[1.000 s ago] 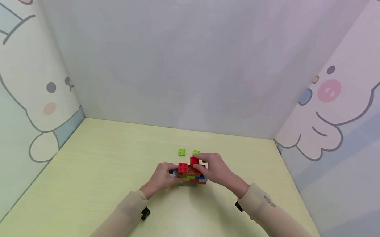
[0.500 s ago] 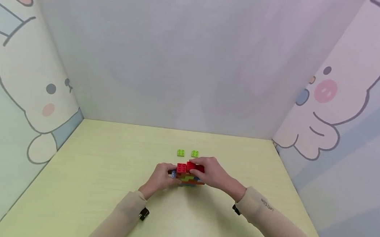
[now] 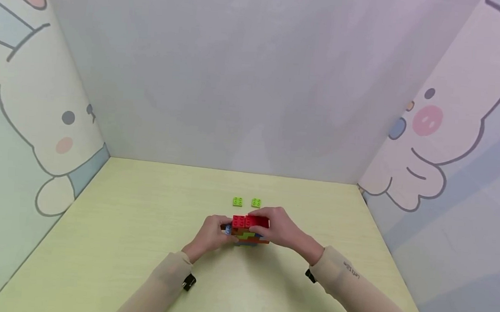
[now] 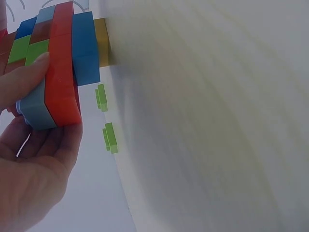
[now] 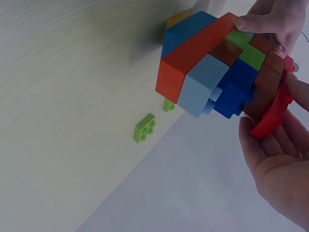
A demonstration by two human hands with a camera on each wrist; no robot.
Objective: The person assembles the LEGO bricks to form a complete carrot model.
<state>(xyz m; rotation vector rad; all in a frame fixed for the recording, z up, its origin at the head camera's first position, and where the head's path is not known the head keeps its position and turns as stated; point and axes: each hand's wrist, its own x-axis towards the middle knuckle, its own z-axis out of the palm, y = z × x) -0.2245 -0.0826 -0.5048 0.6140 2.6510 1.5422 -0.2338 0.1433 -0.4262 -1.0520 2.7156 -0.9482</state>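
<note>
A stacked toy brick model (image 3: 247, 239) stands at the middle of the table. Its layers of red, blue, green, brown and light blue show in the left wrist view, with a yellow brick (image 4: 102, 42) at its base. My left hand (image 3: 211, 238) grips the model's left end, thumb on one side and fingers on the other. At the top right, my right hand (image 3: 282, 229) pinches a long red brick (image 5: 270, 117) lying against the brown bricks. A square red brick (image 3: 238, 221) sits on the top left. Whether the held brick is fully seated cannot be told.
Two flat light green bricks, one left (image 3: 237, 201) and one right (image 3: 256, 202), lie behind the model. A grey wall (image 3: 237, 79) rises at the table's back. Side walls carry cartoon animals.
My right hand has lowered the red brick from a tilted position onto the model's top, beside the square red brick. My left hand has kept its grip.
</note>
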